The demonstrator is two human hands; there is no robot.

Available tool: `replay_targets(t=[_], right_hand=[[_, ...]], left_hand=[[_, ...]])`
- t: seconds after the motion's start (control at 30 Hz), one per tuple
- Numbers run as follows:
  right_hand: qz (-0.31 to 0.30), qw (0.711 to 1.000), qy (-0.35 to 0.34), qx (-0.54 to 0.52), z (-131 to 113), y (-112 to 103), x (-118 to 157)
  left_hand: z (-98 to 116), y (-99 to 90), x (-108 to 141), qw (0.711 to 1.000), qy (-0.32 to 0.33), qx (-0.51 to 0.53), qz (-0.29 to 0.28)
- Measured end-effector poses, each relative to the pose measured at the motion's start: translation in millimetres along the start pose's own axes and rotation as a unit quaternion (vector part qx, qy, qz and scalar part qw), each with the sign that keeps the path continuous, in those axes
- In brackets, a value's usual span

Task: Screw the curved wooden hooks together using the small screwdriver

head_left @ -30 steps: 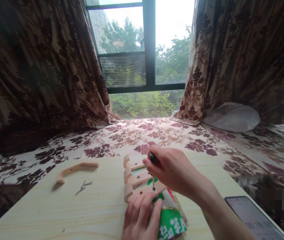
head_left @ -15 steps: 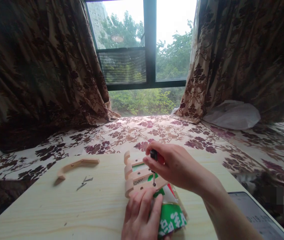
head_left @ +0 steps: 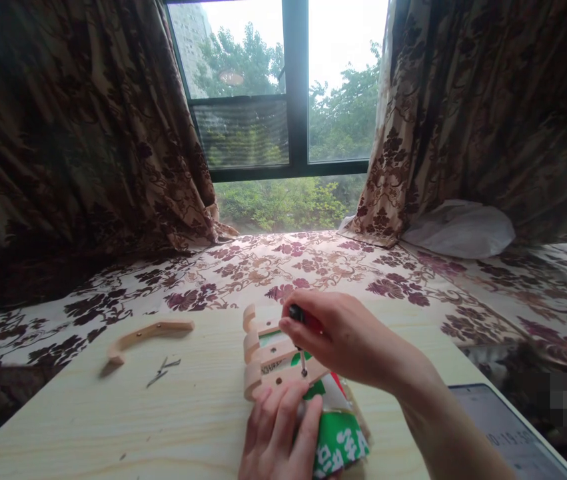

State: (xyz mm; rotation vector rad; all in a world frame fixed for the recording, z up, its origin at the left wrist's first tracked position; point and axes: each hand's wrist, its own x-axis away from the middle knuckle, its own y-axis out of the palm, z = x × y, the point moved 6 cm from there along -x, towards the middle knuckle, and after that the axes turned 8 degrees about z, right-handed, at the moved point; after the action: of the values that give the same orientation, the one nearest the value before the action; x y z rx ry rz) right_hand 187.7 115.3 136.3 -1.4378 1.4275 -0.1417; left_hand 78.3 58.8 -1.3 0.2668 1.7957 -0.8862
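In the head view, my right hand (head_left: 343,333) is closed around a screwdriver with a dark and red handle (head_left: 297,312). Its thin metal shaft (head_left: 304,361) points down, and the tip meets a screw hole in the nearest wooden hook (head_left: 288,377). My left hand (head_left: 280,427) presses its fingers on the near edge of that hook, holding it against a green, white and red packet (head_left: 340,443). Further wooden hooks (head_left: 276,352) lie alongside on the packet, curled ends to the left. The screw tip itself is too small to make out.
A curved wooden piece (head_left: 156,330) lies on the left of the pale wooden table (head_left: 173,427), near several loose screws (head_left: 163,371). A device with a timer screen (head_left: 493,413) is at the right edge. Beyond are flowered cloth (head_left: 293,267), curtains and a white plastic bag (head_left: 460,230).
The view has shifted slightly. My right hand has turned a little on the screwdriver, whose handle now leans further left. My left hand stays on the hook.
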Motion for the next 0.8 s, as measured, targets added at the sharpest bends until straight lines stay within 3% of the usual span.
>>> replay_targets(t=[0.27, 0.47, 0.6, 0.8], right_hand=[[0.015, 0.999, 0.035, 0.021, 9.1, 2.9, -3.1], [-0.003, 1.0, -0.014, -0.004, 0.3, 3.4, 0.1], [0.004, 0.999, 0.004, 0.036, 1.8, 8.3, -1.6], [0.002, 1.0, -0.004, 0.012, -0.5, 1.2, 0.4]], left_hand=[[0.9, -2.9, -3.7, 1.0, 0.008, 0.003, -0.026], [0.6, -4.9, -6.3, 0.999, -0.023, 0.018, -0.03], [3.7, -3.4, -7.6, 0.999, -0.001, 0.012, -0.037], [3.6, -5.5, -10.6, 0.996, -0.076, 0.035, 0.038]])
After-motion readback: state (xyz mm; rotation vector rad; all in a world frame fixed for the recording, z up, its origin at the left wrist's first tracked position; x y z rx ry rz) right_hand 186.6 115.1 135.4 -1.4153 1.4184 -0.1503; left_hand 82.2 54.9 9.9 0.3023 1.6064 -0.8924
